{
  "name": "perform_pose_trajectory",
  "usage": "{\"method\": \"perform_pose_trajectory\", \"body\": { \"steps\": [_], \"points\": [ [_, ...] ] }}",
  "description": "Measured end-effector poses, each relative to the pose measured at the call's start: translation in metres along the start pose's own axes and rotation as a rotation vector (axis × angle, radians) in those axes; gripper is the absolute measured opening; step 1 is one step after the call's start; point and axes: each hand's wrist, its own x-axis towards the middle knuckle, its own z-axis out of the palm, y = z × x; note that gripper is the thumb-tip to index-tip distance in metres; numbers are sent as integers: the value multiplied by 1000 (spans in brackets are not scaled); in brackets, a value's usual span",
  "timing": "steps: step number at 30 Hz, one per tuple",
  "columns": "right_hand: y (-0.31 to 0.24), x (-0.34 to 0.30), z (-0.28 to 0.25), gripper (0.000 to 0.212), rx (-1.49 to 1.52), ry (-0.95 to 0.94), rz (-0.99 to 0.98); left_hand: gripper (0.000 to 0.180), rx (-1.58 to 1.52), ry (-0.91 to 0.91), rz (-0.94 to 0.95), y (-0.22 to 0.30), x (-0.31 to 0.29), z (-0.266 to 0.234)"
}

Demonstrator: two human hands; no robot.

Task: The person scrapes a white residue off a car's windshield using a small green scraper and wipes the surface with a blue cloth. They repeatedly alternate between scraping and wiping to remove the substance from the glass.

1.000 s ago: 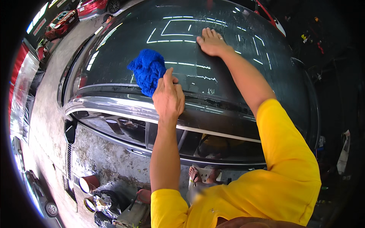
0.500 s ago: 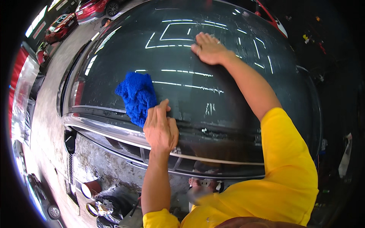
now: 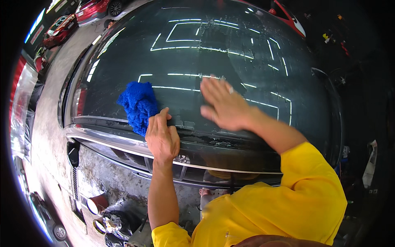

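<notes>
A fluffy blue microfiber cloth (image 3: pixel 139 105) bunches up over the near left part of a dark, glossy car roof (image 3: pixel 177 64). Its lower end is gripped by my left hand (image 3: pixel 163 138), which rests close to the roof's near edge. To the right, my right hand (image 3: pixel 224 101) lies stretched out with the palm toward the roof and the fingers pointing away. It holds nothing, and slight motion blur softens it. Wet-looking streaks and patches show on the roof around both hands, along with bright reflections of ceiling lights.
Red cars (image 3: pixel 59 31) stand at the far left. Below the roof's near side are a side mirror (image 3: pixel 73 153), a reddish bucket (image 3: pixel 98 203) and black bags (image 3: pixel 123 224) on the concrete floor. Another car (image 3: pixel 47 218) is at the lower left.
My right hand has slid from the far part of the roof back toward me, leaving a darker swath behind it. My left hand stays on the cloth, slightly further left in view.
</notes>
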Motion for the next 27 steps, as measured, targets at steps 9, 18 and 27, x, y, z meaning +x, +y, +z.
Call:
{"method": "perform_pose_trajectory", "body": {
  "steps": [9,18,27],
  "points": [
    [210,142,-25,72,57,75,506,49,-41,-4,78,2,4,2],
    [42,-68,-6,74,-8,6,168,47,-15,10,29,-1,1,0],
    [206,47,-20,72,45,54,429,48,-8,-8,37,3,-1,-3]
  ]
}}
